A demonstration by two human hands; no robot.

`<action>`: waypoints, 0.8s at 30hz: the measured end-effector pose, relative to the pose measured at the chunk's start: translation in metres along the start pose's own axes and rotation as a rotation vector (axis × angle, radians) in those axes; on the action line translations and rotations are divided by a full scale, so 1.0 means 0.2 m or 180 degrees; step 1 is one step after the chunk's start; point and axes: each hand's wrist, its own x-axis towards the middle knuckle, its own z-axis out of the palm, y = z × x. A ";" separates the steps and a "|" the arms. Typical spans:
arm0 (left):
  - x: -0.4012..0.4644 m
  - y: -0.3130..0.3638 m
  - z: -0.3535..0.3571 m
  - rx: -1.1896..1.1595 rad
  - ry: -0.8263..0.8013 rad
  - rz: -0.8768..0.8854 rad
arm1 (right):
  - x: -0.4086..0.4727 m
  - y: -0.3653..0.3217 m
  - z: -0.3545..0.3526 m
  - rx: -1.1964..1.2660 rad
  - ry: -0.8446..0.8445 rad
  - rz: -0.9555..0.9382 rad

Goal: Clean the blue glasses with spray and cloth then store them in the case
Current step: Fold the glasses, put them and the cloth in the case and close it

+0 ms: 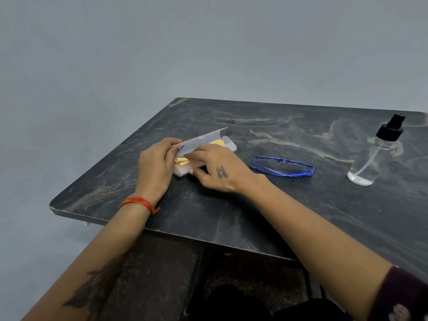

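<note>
Right hand (215,169) pinches yellow cloth (183,159); left hand (156,164) holds case (185,171) lid open

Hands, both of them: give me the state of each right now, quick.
Left hand: grip on the raised lid of the case.
Right hand: fingers pinching the yellow cloth inside the case.

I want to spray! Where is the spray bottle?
In the head view, the spray bottle stands upright at the table's far right, beyond the blue glasses, untouched.
</note>
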 end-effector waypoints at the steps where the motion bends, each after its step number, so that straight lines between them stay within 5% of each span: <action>1: 0.00 0.00 0.00 -0.0008 -0.0001 0.0003 | 0.00 0.00 0.01 -0.0096 -0.0031 -0.0014; 14: 0.00 0.00 0.00 -0.0063 -0.0027 -0.0033 | -0.02 -0.03 0.06 -0.0464 0.0158 -0.0244; 24: 0.03 -0.02 0.03 -0.0127 -0.0010 -0.0785 | -0.01 -0.01 0.08 -0.0631 0.0052 -0.0273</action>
